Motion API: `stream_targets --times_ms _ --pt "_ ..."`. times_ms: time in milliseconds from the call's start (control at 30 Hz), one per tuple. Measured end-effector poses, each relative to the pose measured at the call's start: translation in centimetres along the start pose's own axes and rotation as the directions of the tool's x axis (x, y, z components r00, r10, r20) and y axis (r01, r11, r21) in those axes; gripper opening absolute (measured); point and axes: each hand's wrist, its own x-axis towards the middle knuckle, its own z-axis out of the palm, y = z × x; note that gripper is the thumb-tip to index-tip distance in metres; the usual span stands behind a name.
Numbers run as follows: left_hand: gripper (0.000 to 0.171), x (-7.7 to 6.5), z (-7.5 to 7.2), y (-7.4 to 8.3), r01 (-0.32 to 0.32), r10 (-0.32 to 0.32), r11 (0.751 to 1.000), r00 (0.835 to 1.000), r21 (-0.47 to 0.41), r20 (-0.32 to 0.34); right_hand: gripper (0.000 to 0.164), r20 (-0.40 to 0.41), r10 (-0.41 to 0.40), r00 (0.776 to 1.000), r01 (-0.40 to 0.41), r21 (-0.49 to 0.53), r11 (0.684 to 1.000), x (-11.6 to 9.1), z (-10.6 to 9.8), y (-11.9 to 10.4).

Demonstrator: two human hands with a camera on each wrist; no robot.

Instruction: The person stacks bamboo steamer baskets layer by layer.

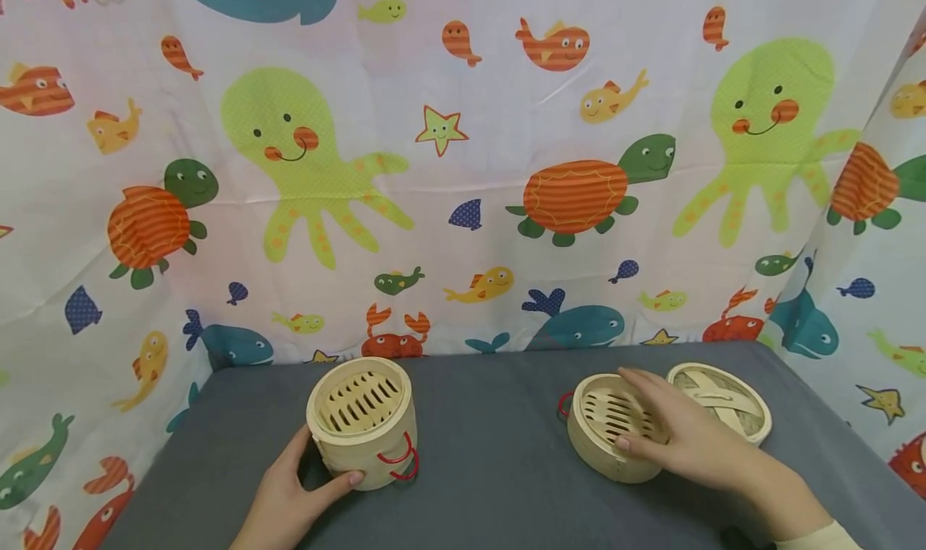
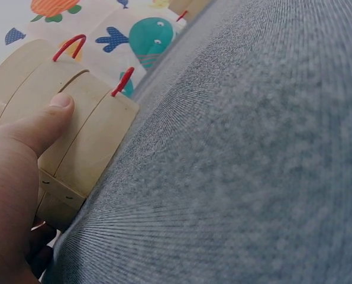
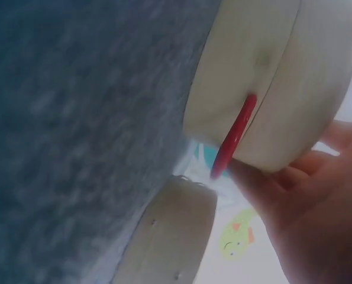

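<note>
A stack of two round bamboo steamer baskets (image 1: 347, 457) with a slatted top and red handles stands at centre left. My left hand (image 1: 289, 486) grips it from the near left side, thumb along the front wall. In the left wrist view that thumb presses the stack's side wall (image 2: 99, 124). A single bamboo steamer basket (image 1: 604, 453) stands to the right, tilted slightly, its red handle (image 1: 564, 405) on the far left side. My right hand (image 1: 680, 433) holds it by the right rim, fingers at the back and thumb in front. The right wrist view shows the basket's wall (image 3: 306, 77) close up.
A round woven bamboo lid (image 1: 755, 413) lies right behind my right hand. Grey cloth (image 1: 485, 453) covers the table. A white curtain (image 1: 463, 228) printed with sea animals hangs along the back and sides. A dark object (image 1: 736, 538) shows by the right sleeve.
</note>
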Motion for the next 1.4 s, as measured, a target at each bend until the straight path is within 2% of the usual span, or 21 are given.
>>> stream_targets --times_ms 133,267,567,700,1000,1400 --pt "0.124 0.0 0.0 0.0 0.007 -0.007 1.0 1.0 0.021 0.0 0.097 0.027 0.05 0.998 -0.051 0.069 0.996 -0.4 -0.5 0.4" --pt "0.125 0.0 0.0 -0.1 0.014 -0.014 1.0 1.0 0.023 0.005 0.1 0.049 0.065 0.997 -0.07 0.095 0.993 -0.5 -0.7 0.9" --pt "0.127 0.1 0.0 0.0 -0.001 0.001 1.0 1.0 0.001 0.01 0.095 0.117 0.091 0.989 -0.112 0.189 0.976 -0.7 -1.2 1.8" --pt "0.127 0.0 0.0 0.0 -0.002 0.002 1.0 1.0 -0.004 0.013 0.096 0.129 0.094 0.987 -0.118 0.196 0.973 -0.7 -1.3 2.0" --pt "0.13 0.0 -0.2 -0.2 0.014 -0.014 1.0 1.0 0.005 0.013 0.098 0.093 0.098 0.991 -0.111 0.145 0.983 -0.2 -0.3 2.0" --pt "0.131 0.0 -0.3 -0.2 0.002 -0.002 1.0 1.0 -0.001 0.011 0.093 0.081 0.129 0.988 -0.141 0.178 0.974 0.2 0.5 1.5"
